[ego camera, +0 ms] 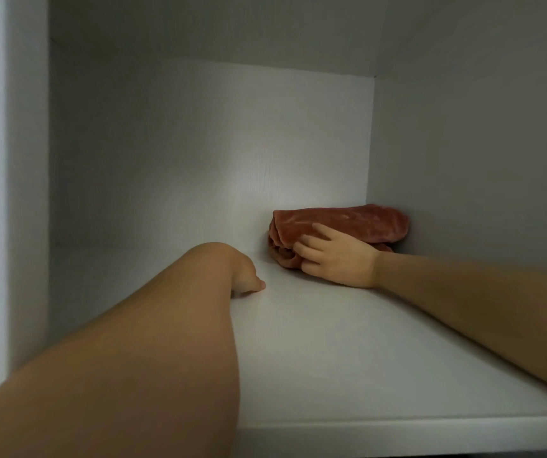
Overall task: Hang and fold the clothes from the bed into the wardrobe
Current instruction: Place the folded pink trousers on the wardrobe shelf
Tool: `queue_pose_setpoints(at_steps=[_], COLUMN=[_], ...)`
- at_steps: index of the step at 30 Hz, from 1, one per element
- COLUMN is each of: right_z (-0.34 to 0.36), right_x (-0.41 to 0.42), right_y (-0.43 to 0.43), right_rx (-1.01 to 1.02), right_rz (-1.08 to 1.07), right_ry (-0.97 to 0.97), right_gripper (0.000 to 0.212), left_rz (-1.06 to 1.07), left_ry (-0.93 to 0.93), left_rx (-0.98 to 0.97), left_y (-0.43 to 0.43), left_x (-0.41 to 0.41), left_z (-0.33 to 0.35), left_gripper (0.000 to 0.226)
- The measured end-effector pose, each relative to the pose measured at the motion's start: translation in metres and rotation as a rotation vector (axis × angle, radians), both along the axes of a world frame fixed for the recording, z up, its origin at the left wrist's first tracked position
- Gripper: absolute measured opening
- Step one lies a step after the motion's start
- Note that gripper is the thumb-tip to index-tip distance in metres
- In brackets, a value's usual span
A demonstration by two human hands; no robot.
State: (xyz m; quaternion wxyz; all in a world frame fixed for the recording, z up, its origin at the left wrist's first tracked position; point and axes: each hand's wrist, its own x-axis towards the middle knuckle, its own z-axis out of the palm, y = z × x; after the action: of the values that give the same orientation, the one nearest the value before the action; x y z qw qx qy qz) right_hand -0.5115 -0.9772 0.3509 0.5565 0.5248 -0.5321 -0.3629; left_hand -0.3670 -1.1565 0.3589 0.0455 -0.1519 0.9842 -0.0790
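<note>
Left edge of frame: wardrobe side wall (27, 193), nothing against it. Left forearm comes in from lower left; left hand (244, 272) droops at the wrist just left of centre, fingertips down on the shelf (315, 358). Its fingers are mostly hidden behind the back of the hand, but they look loosely curled with nothing in them. There is a gap of bare shelf between it and the cloth, so no contact. Right of centre: right hand (335, 259) lies on the folded pink garment (358, 221), fingers spread over its near-left end. It is pressing rather than clenching, and I see no pinch. The garment sits in the back right corner of the compartment, rear edge at the back panel (199, 160), right end at or just beside the right wall (463, 160); I can't confirm contact. Its long axis runs left-right across the frame, parallel to the back panel. The bulk of the bundle lies up and right of the right palm, toward the corner. My read: the fold is done and this piece is stowed. Any last nudge goes back-right along the right forearm line, and the corner limits it. The right hand owns that move. The left hand would have to travel right to reach the open left end, where the folds look loosest and could spread on release.
</note>
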Motion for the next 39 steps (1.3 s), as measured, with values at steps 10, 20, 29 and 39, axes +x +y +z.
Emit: queue_pose_setpoints(at_steps=[10,20,29,39], right_z=[0.001,0.000,0.025,0.026], right_x=[-0.015,-0.012,0.027,0.125], right_y=[-0.014,0.004,0.000,0.028], right_rx=[0.012,-0.283,-0.186,-0.377], right_rz=[-0.513,-0.531,-0.527,-0.444], right_ry=[-0.200,-0.516,-0.581,-1.025], right_gripper=[0.044,0.044,0.052,0.034], left_rz=[-0.024,-0.018,-0.006,-0.039], left_ry=[-0.013,-0.058,-0.064,0.042], left_rx=[-0.025,-0.006,0.062,0.113], left_y=[0.005,0.005,0.018,0.071], left_x=[0.000,0.001,0.016,0.085], left_z=[0.000,0.006,0.015,-0.003], left_gripper=[0.056,0.047,0.047,0.051])
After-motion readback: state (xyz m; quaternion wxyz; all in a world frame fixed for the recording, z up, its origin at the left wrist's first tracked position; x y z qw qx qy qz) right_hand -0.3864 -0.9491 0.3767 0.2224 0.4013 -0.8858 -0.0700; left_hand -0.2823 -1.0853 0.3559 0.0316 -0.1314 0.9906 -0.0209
